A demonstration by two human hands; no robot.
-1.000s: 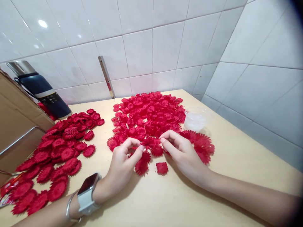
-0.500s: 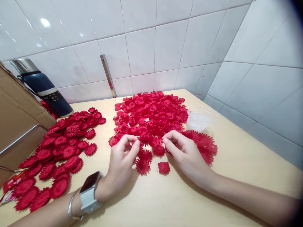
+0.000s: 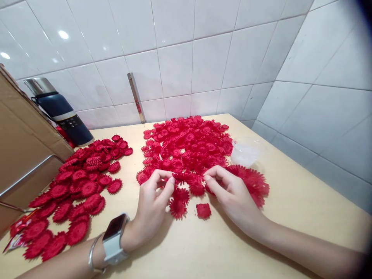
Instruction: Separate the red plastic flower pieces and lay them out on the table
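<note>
Between thumb and forefinger, my left hand [image 3: 155, 199] pinches the left edge of a red scalloped fabric flower [image 3: 182, 177], seen nearly edge-on. My right hand [image 3: 231, 190] is closed in a pinch just to the right of it; whatever is between those fingertips is too small to make out. Below the hands, a few loose red petal-edged pieces [image 3: 178, 205] and a small squarish red piece [image 3: 203, 211] lie on the table. A big heap of red fabric flowers [image 3: 188, 141] spreads behind the hands. Larger red petal layers [image 3: 252, 184] lie beside my right hand.
More stacked red flowers [image 3: 78, 186] cover the table's left side. A dark blue thermos [image 3: 62, 112] and a cardboard box [image 3: 26, 128] stand there too. A clear plastic bowl [image 3: 245, 152] sits right of the heap. White tiled walls [image 3: 174, 73] bound the table's back and right.
The view has shifted slightly, so everything appears a little lower and further right. Both hands keep their pinch in nearly the same place over the flowers.
</note>
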